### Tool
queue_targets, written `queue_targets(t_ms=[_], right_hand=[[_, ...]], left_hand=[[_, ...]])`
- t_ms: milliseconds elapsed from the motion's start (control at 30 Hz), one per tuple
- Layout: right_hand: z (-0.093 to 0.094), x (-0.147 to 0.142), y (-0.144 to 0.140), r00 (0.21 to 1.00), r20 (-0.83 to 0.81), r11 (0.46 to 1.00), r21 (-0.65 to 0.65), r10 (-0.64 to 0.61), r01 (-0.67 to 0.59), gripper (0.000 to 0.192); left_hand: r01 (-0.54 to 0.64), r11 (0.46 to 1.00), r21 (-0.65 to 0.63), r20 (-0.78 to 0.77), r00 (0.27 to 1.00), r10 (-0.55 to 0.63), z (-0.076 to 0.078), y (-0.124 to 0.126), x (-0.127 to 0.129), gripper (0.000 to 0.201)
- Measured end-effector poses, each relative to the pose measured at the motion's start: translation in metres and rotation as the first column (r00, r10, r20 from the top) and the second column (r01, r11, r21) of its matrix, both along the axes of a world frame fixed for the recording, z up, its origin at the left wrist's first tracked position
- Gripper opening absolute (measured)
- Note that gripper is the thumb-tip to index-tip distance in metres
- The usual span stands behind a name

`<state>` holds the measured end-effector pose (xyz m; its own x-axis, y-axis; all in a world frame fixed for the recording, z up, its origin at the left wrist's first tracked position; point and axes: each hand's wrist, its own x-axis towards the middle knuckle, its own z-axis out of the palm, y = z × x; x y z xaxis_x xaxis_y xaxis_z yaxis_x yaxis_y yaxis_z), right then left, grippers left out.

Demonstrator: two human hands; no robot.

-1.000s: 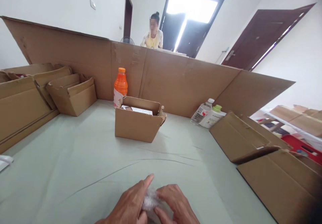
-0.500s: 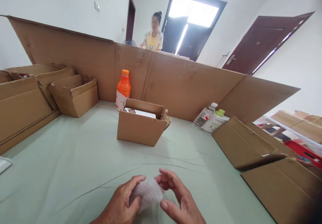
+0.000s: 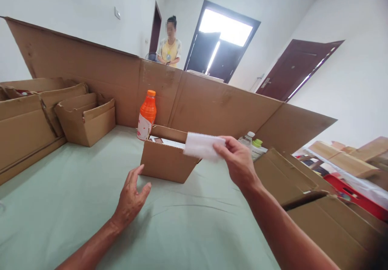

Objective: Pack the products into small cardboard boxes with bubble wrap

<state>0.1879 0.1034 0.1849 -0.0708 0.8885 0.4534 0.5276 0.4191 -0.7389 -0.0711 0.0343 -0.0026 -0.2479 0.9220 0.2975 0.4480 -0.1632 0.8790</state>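
Observation:
My right hand (image 3: 238, 157) pinches one end of a whitish, translucent bubble-wrap packet (image 3: 201, 145), slightly blurred. The packet's far end overlaps the right side of a small open cardboard box (image 3: 165, 163); I cannot tell whether it touches the box. Inside the box, a white flat item with a brown patch (image 3: 168, 142) shows above the front wall. My left hand (image 3: 131, 197) is open, its fingers apart, close to the lower left corner of that box. Nothing is in it.
An orange-capped bottle (image 3: 147, 114) stands behind the box. Cardboard boxes (image 3: 87, 120) line the left, and more boxes (image 3: 291, 177) the right. A clear bottle (image 3: 247, 138) and a green-capped white bottle (image 3: 258, 150) stand back right. Behind the cardboard barrier (image 3: 230, 112) is a person (image 3: 169, 47).
Both hands have moved forward from the near edge and apart. My left hand has let go of the bubble-wrap packet, which my right hand now holds up at the box.

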Motion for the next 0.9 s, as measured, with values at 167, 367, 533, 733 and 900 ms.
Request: queue_targets(t_ms=[167, 367, 533, 733, 900], right_hand=[[0.022, -0.015, 0.065, 0.73, 0.653, 0.965, 0.008, -0.204, 0.263, 0.031], [0.017, -0.05, 0.081, 0.47, 0.875, 0.945, -0.046, -0.119, 0.324, 0.033], [0.005, -0.073, 0.086, 0.37, 0.929, 0.929, -0.156, 0.021, 0.336, 0.023], [0.002, -0.07, 0.088, 0.344, 0.926, 0.908, -0.271, 0.156, 0.318, 0.025], [-0.006, -0.068, 0.088, 0.386, 0.912, 0.937, -0.248, 0.139, 0.248, 0.02]], left_hand=[[-0.057, 0.994, 0.089, -0.168, 0.983, 0.071, -0.047, 0.019, -0.005, 0.049], [-0.035, 0.996, 0.082, -0.285, 0.957, 0.057, -0.058, 0.018, -0.003, 0.043], [-0.036, 0.996, 0.082, -0.296, 0.953, 0.059, -0.057, 0.02, -0.002, 0.042], [-0.03, 0.997, 0.072, -0.291, 0.955, 0.05, -0.055, 0.02, -0.002, 0.04], [-0.035, 0.997, 0.074, -0.295, 0.954, 0.055, -0.057, 0.021, -0.004, 0.039]])
